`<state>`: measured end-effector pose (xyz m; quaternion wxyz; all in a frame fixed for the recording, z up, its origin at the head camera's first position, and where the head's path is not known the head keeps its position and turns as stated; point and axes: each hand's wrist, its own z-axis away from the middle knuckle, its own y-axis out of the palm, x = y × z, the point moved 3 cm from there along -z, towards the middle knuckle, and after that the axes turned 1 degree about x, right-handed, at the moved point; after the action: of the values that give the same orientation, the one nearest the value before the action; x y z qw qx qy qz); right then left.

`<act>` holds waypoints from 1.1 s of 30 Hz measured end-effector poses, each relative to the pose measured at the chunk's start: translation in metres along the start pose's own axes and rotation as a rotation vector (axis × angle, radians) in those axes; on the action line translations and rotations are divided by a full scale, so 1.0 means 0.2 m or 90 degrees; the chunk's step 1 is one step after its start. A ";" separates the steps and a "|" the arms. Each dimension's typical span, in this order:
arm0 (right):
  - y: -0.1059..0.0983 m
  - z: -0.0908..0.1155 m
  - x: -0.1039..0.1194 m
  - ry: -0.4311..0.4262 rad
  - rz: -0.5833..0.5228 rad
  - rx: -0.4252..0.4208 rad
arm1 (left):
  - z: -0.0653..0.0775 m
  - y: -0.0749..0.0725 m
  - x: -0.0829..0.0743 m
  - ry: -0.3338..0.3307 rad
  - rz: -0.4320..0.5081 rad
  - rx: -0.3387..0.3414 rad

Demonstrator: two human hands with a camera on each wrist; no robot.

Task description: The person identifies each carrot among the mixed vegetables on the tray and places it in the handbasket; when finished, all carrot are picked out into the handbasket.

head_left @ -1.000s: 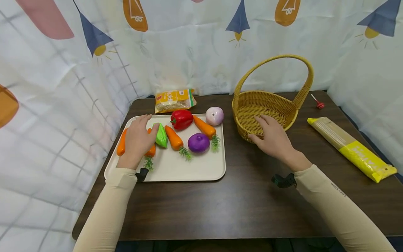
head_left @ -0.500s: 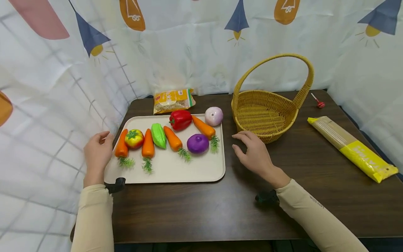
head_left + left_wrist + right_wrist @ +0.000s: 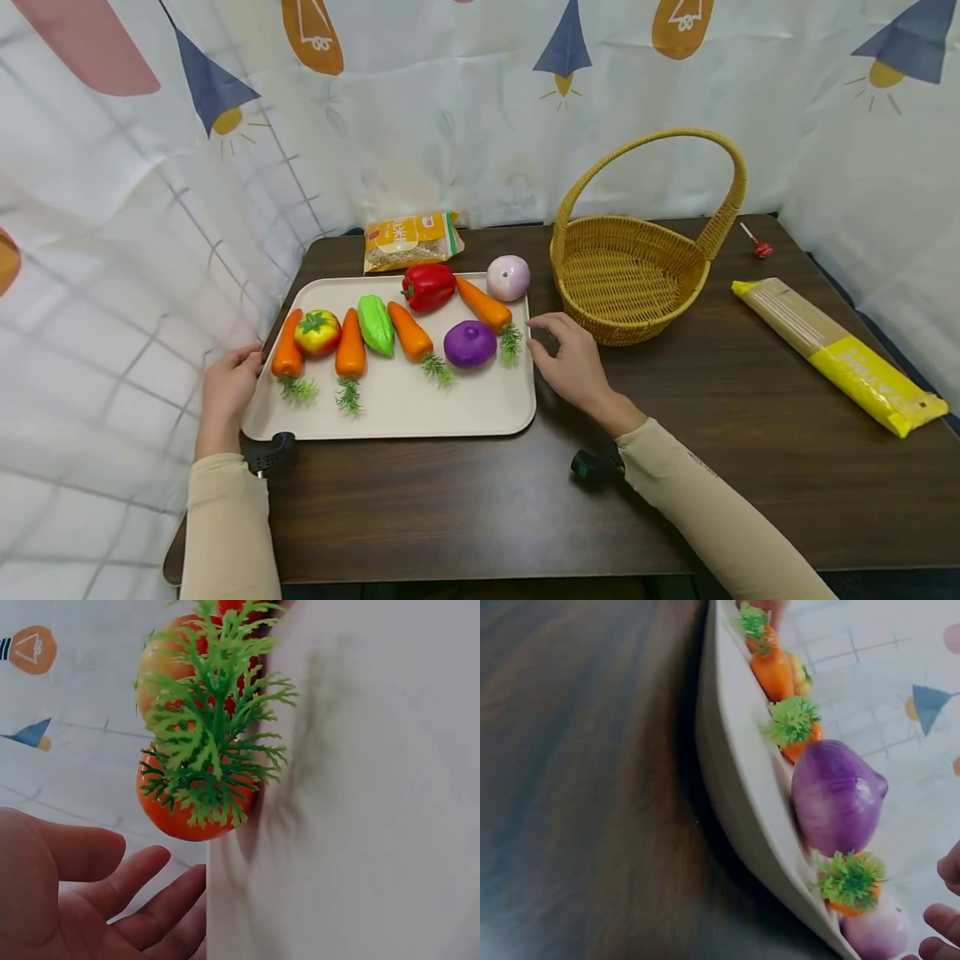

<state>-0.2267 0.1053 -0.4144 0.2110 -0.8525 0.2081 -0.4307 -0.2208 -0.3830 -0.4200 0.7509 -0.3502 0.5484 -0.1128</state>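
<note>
A cream tray (image 3: pixel 420 410) bears toy vegetables: several carrots (image 3: pixel 351 346), a red-yellow tomato-like piece (image 3: pixel 317 333), a green ridged vegetable (image 3: pixel 376 326), a red bell pepper (image 3: pixel 429 288), a purple onion (image 3: pixel 470 344) and a pale onion (image 3: pixel 508 277). At its left edge is my left hand (image 3: pixel 227 393); in the left wrist view the fingertips (image 3: pixel 196 881) come right to the tray's side, with the thumb apart. My right hand (image 3: pixel 573 367) is by the right edge, fingers loosely bent toward the rim. Neither hand grips anything.
Behind the right hand stands a wicker basket (image 3: pixel 630 321) with a tall handle. A yellow noodle pack (image 3: pixel 840 354) and a red lollipop (image 3: pixel 762 249) lie on the right. A grain bag (image 3: pixel 412 242) sits behind the tray. Curtains surround the dark table (image 3: pixel 465 517).
My left hand has moved left from above the vegetables to the tray's left edge. The right hand has come left from in front of the basket to the right edge.
</note>
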 end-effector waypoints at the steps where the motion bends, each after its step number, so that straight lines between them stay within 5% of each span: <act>1: 0.01 -0.01 -0.01 0.010 -0.008 -0.006 | 0.00 0.00 0.01 -0.008 0.014 0.006; 5: 0.06 -0.05 -0.05 0.064 -0.026 -0.026 | -0.01 0.02 0.05 -0.023 0.047 0.023; 16: 0.19 -0.16 -0.09 0.145 -0.117 -0.037 | 0.00 0.04 0.11 0.058 0.027 0.010; 23: 0.31 -0.24 -0.10 0.196 -0.142 -0.029 | -0.01 0.02 0.12 0.040 -0.010 -0.024; 33: 0.36 -0.25 -0.15 0.196 -0.118 -0.001 | 0.00 0.05 0.12 0.026 -0.019 -0.014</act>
<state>-0.2961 0.0524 -0.4465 0.1351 -0.7924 0.1586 -0.5733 -0.2143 -0.3885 -0.4451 0.7339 -0.3639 0.5597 -0.1250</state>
